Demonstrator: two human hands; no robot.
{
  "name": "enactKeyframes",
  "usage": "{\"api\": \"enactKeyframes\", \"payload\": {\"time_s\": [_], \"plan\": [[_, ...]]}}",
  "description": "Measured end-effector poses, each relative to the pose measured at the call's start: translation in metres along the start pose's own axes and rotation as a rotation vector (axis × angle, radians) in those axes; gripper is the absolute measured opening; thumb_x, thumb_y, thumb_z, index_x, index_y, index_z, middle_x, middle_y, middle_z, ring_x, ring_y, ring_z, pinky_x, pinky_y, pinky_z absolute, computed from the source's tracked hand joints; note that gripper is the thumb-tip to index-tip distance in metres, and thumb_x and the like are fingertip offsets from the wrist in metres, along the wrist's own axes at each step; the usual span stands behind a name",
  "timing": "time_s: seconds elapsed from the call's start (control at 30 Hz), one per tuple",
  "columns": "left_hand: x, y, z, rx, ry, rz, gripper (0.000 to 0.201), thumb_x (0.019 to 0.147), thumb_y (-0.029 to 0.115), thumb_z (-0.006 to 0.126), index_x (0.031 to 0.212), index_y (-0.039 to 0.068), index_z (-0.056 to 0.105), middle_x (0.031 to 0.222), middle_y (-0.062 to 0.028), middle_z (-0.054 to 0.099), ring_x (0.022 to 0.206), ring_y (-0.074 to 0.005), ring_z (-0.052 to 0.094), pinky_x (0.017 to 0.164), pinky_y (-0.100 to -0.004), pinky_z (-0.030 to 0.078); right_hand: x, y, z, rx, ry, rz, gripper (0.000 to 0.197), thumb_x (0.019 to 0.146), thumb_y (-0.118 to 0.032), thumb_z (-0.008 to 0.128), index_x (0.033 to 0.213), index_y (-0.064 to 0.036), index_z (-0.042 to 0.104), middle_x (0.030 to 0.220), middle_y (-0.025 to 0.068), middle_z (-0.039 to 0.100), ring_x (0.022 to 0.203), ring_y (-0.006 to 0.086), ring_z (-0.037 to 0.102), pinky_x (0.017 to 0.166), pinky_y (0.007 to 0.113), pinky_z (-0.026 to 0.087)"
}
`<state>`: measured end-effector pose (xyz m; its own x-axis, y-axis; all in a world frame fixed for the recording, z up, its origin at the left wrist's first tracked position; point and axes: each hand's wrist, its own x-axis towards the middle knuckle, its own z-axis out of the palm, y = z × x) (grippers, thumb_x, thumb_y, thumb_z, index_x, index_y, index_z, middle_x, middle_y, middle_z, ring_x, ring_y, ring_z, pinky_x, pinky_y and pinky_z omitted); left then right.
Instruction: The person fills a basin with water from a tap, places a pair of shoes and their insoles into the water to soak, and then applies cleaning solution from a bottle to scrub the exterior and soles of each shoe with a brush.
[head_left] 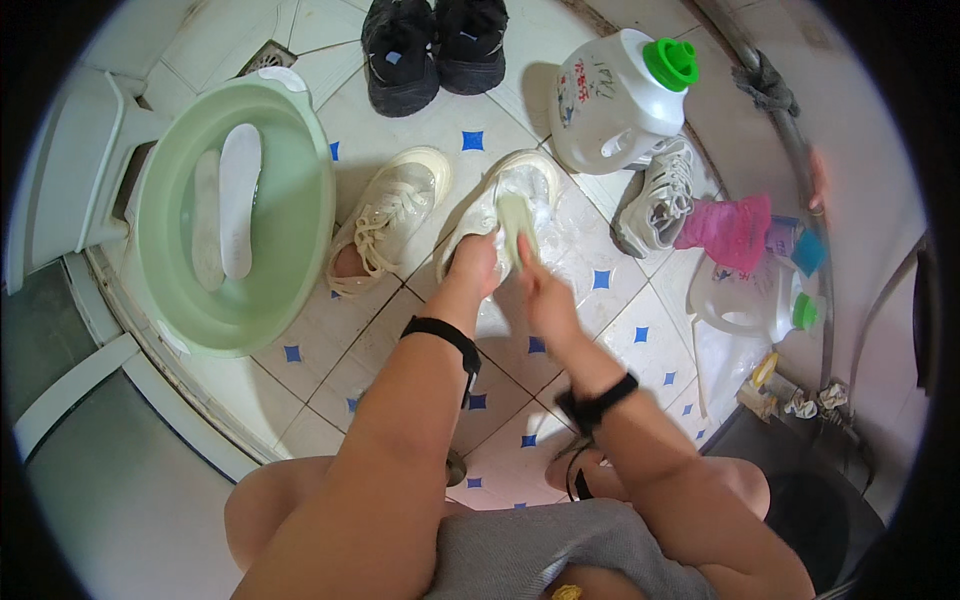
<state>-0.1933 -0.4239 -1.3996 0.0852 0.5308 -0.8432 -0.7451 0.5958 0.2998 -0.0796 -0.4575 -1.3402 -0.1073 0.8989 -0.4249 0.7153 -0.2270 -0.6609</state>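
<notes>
A wet white sneaker [530, 172] with suds on its toe lies on the tiled floor in front of me. My left hand [474, 264] grips it at the heel end. In my right hand [547, 298] is a pale green scrub brush [515, 222], pressed against the sneaker's upper; its bristles are hidden. Foam spreads over the floor just right of the sneaker. Its matching white sneaker [395, 208], laces loose, stands to the left. Farther left, a light green basin [322, 190] holds water and two pale insoles [240, 200].
Black shoes [400, 60] stand at the far side. A large white jug [600, 100] with a green cap is at the far right, beside white laced sneakers [665, 195]. Nearer on the right are a pink bag [735, 230] and another jug [735, 308]. A floor drain [268, 60] lies behind the basin.
</notes>
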Motion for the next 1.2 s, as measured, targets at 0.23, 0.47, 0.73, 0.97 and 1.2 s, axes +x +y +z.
{"api": "enactKeyframes", "payload": {"time_s": [0.23, 0.47, 0.73, 0.97, 1.2], "plan": [[-0.033, 0.079, -0.036, 1.141, -0.463, 0.021, 0.04, 0.084, 0.019, 0.06, 0.114, -0.006, 0.052, 0.108, -0.0146, 0.059, 0.095, -0.024, 0.057, 0.084, -0.0356, 0.044, 0.027, 0.026, -0.097, -0.075, -0.217, -0.06, 0.048, 0.09, -0.007, 0.049, 0.133, -0.0273, 0.043, 0.111, 0.0124, 0.061, 0.09, 0.013, 0.054, 0.085, 0.025, 0.04], [-0.004, 0.018, -0.026, 0.876, -0.032, -0.205, 0.039, 0.077, 0.017, 0.068, 0.109, -0.004, 0.056, 0.111, -0.0132, 0.055, 0.098, -0.0145, 0.052, 0.075, -0.0308, 0.043, 0.019, 0.051, -0.12, -0.027, -0.536, 0.12, 0.044, 0.09, -0.006, 0.05, 0.13, -0.0235, 0.047, 0.117, 0.0071, 0.059, 0.1, 0.0093, 0.05, 0.09, 0.022, 0.036], [0.008, 0.005, -0.094, 0.725, -0.366, 0.269, 0.045, 0.077, 0.029, 0.069, 0.105, -0.005, 0.055, 0.107, -0.0113, 0.057, 0.095, -0.0165, 0.052, 0.077, -0.0305, 0.043, 0.047, -0.01, -0.059, -0.068, -0.672, -0.169, 0.044, 0.085, -0.009, 0.057, 0.125, -0.0285, 0.052, 0.112, 0.0111, 0.061, 0.09, 0.0191, 0.058, 0.085, 0.03, 0.043], [-0.004, -0.029, -0.084, 1.213, -0.262, 0.84, 0.026, 0.085, 0.015, 0.059, 0.104, -0.002, 0.056, 0.096, -0.0117, 0.059, 0.088, -0.0193, 0.054, 0.075, -0.0303, 0.045, 0.059, -0.013, -0.061, -0.088, -0.714, -0.202, 0.042, 0.085, -0.006, 0.054, 0.121, -0.0272, 0.056, 0.103, 0.0084, 0.063, 0.083, 0.0162, 0.052, 0.083, 0.029, 0.042], [-0.032, -0.043, -0.084, 1.318, -0.287, 0.705, 0.031, 0.083, 0.011, 0.056, 0.113, 0.003, 0.055, 0.115, -0.0141, 0.055, 0.103, -0.0281, 0.052, 0.087, -0.0336, 0.044, 0.054, 0.02, -0.13, -0.173, -0.782, -0.177, 0.045, 0.086, -0.006, 0.053, 0.121, -0.0327, 0.055, 0.1, 0.0097, 0.065, 0.086, 0.0167, 0.058, 0.084, 0.028, 0.043]]}}
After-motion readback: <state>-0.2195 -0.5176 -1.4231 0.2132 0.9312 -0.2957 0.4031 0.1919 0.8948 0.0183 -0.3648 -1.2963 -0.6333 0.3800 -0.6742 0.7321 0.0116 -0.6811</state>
